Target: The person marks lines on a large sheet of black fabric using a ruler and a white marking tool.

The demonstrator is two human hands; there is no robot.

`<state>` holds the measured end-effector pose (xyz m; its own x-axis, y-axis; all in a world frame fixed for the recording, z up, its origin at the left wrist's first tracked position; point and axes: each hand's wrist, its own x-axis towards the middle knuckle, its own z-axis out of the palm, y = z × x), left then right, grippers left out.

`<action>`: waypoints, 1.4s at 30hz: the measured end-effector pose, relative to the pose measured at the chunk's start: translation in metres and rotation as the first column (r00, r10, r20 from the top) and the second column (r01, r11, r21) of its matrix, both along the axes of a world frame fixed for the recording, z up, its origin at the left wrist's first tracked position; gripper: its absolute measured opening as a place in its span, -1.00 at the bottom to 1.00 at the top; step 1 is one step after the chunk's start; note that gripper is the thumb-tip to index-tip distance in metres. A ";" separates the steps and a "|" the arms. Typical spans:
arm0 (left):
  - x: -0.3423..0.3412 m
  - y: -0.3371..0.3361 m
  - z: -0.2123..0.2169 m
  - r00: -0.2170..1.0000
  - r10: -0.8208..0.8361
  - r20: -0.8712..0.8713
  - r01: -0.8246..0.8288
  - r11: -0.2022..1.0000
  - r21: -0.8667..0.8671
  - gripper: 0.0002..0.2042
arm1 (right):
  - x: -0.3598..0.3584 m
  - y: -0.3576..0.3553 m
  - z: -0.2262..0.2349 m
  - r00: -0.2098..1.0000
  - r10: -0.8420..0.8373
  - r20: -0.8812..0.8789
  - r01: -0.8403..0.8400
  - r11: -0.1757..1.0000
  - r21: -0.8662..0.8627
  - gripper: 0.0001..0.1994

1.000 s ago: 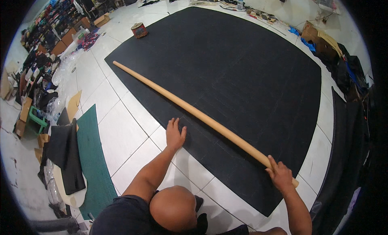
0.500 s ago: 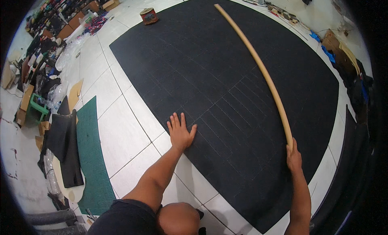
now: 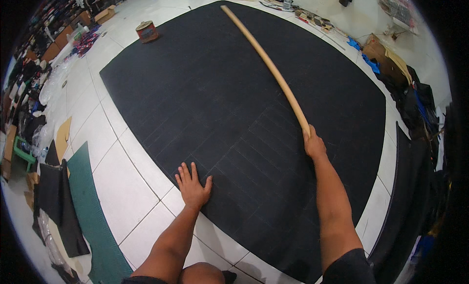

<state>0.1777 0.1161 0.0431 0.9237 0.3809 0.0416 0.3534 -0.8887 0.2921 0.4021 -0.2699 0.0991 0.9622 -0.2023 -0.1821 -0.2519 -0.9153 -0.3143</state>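
A large black sheet [image 3: 185, 84] with faint pale ruled lines is spread over the floor. My left hand [image 3: 194, 187] lies flat on it near its left edge, fingers spread. My right hand [image 3: 314, 142] is wrapped round the near end of a long tan pole [image 3: 270, 63], which looks wooden. The pole reaches away over the sheet to its far edge; whether it lies on the sheet or is raised along its length, I cannot tell. A worn red can [image 3: 147, 33] stands on the far left part of the sheet.
White floor tiles [image 3: 122, 181] surround the sheet. On the left are a green mat [image 3: 93, 206], black scraps [image 3: 53, 191] and a green stool [image 3: 24, 152]. Dark rolled material [image 3: 398, 201] lies along the right. A bottle [image 3: 287, 0] and tools stand by the far wall.
My right hand has moved forward, away from me, still gripping the pole. My left hand stays flat on the sheet. The whole view has shifted, so most things appear lower and farther left.
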 end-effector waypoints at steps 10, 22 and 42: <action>-0.001 0.004 -0.003 0.999 0.007 -0.042 -0.005 0.999 0.044 -0.22 | -0.216 -0.167 0.005 0.942 -0.329 -0.063 0.333 0.940 0.072 -0.48; 0.006 -0.005 -0.015 0.973 -0.038 -0.226 0.059 0.994 0.089 -0.21 | -0.640 -0.247 -0.002 0.569 -0.810 -0.140 0.818 0.575 0.001 -0.51; -0.267 -0.029 0.326 0.588 -0.487 -0.646 0.146 0.849 -0.507 -0.54 | -0.682 -0.217 0.270 0.725 -0.450 -0.521 0.682 0.571 0.457 -0.61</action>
